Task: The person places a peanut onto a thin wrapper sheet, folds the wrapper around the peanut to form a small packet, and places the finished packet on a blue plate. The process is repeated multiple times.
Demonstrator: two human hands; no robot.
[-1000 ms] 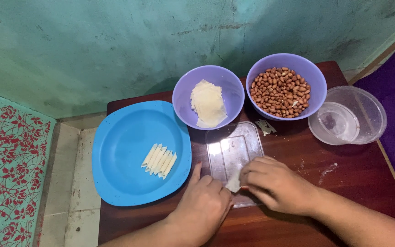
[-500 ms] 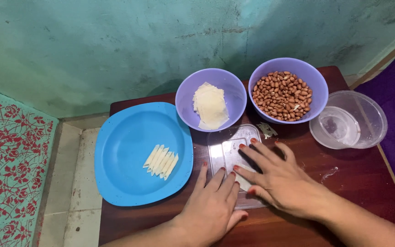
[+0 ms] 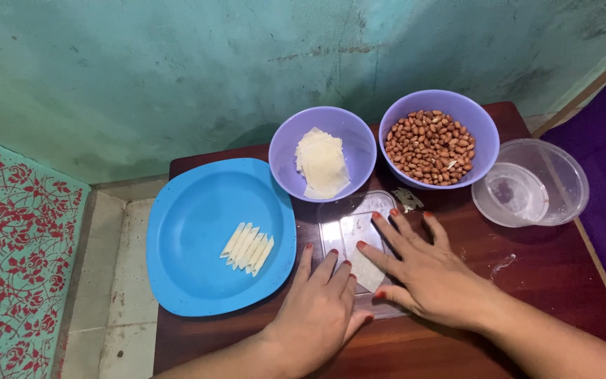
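My left hand [image 3: 319, 314] lies flat on the near left corner of a clear plastic sheet [image 3: 351, 223] on the wooden table [image 3: 541, 267]. My right hand [image 3: 426, 271] is spread flat over the sheet, fingers apart, pressing a small white piece of dough [image 3: 367, 270] that shows between the two hands. To the left, a blue plate [image 3: 198, 224] carries several thin rolled white sticks [image 3: 247, 248]. Behind the sheet stands a purple bowl [image 3: 348, 123] of square white wrappers [image 3: 322, 163].
A second purple bowl [image 3: 471, 116] holds peanuts [image 3: 429, 145]. A clear plastic container with a lid inside [image 3: 532, 184] sits at the right. A teal wall rises behind the table; a red flowered mat [image 3: 15, 260] lies on the floor at the left.
My right hand has gone from curled over the dough to spread flat on it, sliding forward. My left hand has flattened beside it.
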